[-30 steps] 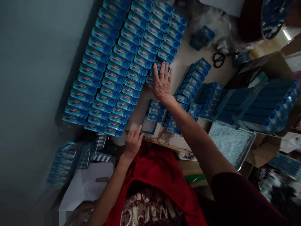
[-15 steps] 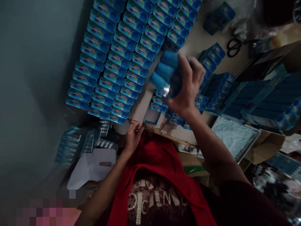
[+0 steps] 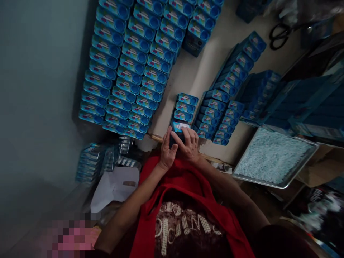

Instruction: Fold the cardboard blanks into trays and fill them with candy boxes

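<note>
Both my hands are at the table's front edge around a small blue box (image 3: 179,126), whose printed end faces up. My left hand (image 3: 168,152) presses along the box's left side with its fingers nearly straight. My right hand (image 3: 189,144) grips it from the right, the fingers bent over its edge and hiding its near part. Just beyond, a short row of matching blue boxes (image 3: 185,107) stands in line with it. Their ends carry a bright print and a round blue spot.
A large block of blue boxes (image 3: 134,64) fills the table's left. More rows (image 3: 215,104) stand to the right. A metal tray of pale blue granules (image 3: 274,157) is at the right, black scissors (image 3: 279,36) behind. A white open carton (image 3: 115,186) lies lower left.
My right hand has come down toward me from above the table, where it held several blue boxes together. My left hand has moved right and up to meet it at the short row.
</note>
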Tool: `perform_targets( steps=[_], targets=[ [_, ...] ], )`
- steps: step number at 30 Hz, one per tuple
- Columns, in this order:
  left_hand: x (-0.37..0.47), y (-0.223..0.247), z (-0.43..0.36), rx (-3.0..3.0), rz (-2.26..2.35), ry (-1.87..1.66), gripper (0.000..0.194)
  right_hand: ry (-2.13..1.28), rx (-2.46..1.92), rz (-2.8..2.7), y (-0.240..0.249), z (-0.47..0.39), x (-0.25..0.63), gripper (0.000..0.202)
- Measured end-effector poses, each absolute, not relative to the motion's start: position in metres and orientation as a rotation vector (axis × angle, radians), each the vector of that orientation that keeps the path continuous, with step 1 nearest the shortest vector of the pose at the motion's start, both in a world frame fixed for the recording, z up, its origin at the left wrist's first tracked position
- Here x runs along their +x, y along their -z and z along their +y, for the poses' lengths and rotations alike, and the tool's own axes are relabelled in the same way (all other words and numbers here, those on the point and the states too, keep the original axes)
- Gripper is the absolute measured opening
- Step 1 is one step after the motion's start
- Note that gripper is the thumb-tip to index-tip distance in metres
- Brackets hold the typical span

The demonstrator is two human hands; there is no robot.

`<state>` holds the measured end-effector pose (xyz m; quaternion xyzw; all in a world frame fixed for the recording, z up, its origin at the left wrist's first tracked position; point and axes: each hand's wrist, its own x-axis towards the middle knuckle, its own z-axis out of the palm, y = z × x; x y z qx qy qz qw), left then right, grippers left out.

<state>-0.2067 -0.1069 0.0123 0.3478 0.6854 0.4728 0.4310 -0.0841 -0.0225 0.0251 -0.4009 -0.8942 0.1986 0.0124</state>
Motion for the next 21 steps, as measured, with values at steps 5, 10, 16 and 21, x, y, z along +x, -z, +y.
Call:
perform_targets(
  steps=[5, 10, 16, 21],
  targets=[
    [-0.204, 0.005, -0.09, 0.932, 1.764, -1.191, 0.069, -0.672, -1.308, -2.8, -0.011, -0.021, -0.082, 0.049],
    [-0.208, 0.0, -0.076, 0.877, 1.751, -1.289, 0.063, -0.779, -1.206, -2.879, -0.015, 0.0, -0.089, 0.053],
    [-0.205, 0.021, -0.044, 0.789, 1.955, -1.221, 0.058, -0.756, -1.135, -2.98, -0.017, 0.022, -0.1, 0.064],
    [-0.214, 0.038, -0.037, 0.744, 2.036, -1.17, 0.065, -0.846, -1.179, -2.967, -0.035, 0.03, -0.11, 0.073]
  ],
)
